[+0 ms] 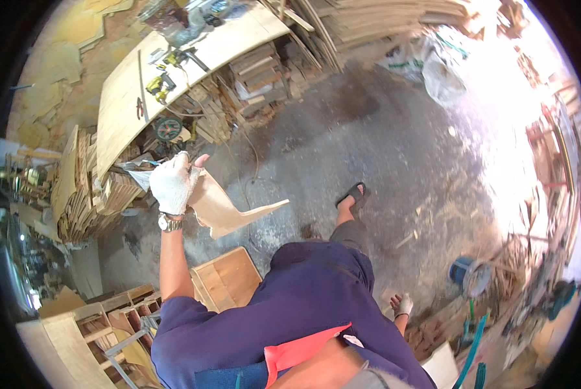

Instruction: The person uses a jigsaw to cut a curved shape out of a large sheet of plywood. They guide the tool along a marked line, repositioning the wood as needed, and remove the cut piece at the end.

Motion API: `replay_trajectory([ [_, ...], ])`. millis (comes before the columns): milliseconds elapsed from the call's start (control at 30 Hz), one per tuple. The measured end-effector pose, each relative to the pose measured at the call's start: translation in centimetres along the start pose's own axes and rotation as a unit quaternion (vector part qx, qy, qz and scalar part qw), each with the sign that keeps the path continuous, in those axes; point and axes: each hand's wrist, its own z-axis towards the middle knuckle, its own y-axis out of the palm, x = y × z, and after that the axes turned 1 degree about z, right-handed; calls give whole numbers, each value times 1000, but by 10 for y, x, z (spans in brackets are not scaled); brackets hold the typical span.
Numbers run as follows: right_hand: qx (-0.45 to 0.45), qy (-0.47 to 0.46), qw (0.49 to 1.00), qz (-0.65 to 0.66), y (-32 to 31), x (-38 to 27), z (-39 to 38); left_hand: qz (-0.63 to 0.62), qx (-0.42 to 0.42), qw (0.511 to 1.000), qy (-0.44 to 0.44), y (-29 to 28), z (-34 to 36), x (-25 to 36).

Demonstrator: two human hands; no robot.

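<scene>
My left hand (pixel 176 183), in a white knit work glove with a watch at the wrist, is raised on the left side. Its fingers are closed on the edge of a thin, irregularly cut plywood piece (pixel 222 211), whose narrow pointed end sticks out to the right. My right hand (pixel 403 305) hangs low beside my body at the lower right, also gloved, with bare fingertips. Those fingers are loosely apart, and nothing shows in them. Beyond my left hand stands a pale plywood-topped workbench (pixel 235 40).
On the bench lie a yellow-green power tool (pixel 161 85) and red-handled pliers (pixel 140 108). A round wheel-like object (pixel 168 128) sits at its edge. Nearby are stacked wood pieces (pixel 83 194), a wooden box (pixel 225 279), a cable (pixel 257 162) on the floor and a blue spool (pixel 470 275).
</scene>
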Motion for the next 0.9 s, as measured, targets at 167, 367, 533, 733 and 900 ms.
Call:
replay_trajectory([
  [167,-9,-60,996,-63,160,-115,48,15,49,998,-44,-28,48,3],
  [367,-161,-268,914,-260,386,-241,83,3,158,974,-165,-105,116,29],
  [533,-230,-68,953,-187,568,-260,-23,0,350,860,-372,-172,102,-13],
  [733,-372,202,906,-12,685,-282,-67,-107,415,735,-526,-236,46,-36],
  [900,-640,188,745,-1,713,-296,-78,28,445,751,-488,-177,25,-73],
])
